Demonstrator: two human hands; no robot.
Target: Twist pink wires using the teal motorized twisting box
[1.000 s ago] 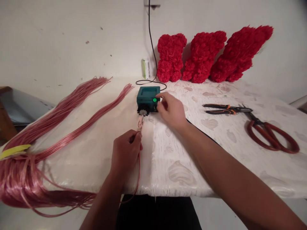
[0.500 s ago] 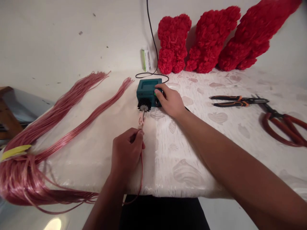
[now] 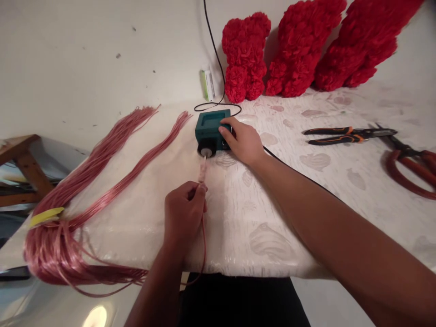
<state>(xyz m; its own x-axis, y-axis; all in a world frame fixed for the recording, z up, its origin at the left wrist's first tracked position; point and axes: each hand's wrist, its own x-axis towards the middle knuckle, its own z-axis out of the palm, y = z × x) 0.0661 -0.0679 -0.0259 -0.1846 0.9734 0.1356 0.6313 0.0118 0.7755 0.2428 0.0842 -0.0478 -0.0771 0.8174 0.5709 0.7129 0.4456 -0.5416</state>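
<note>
My left hand (image 3: 185,209) pinches a thin, glossy pink cord (image 3: 205,240); my half-open right hand (image 3: 244,141) rests against the boxy teal machine (image 3: 206,131) with its recessed top.

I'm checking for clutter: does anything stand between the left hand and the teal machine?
Only the blurred, pale pink piece lies between the left hand and the teal machine, reaching from one toward the other. Nothing else visibly stands in the way.
</note>
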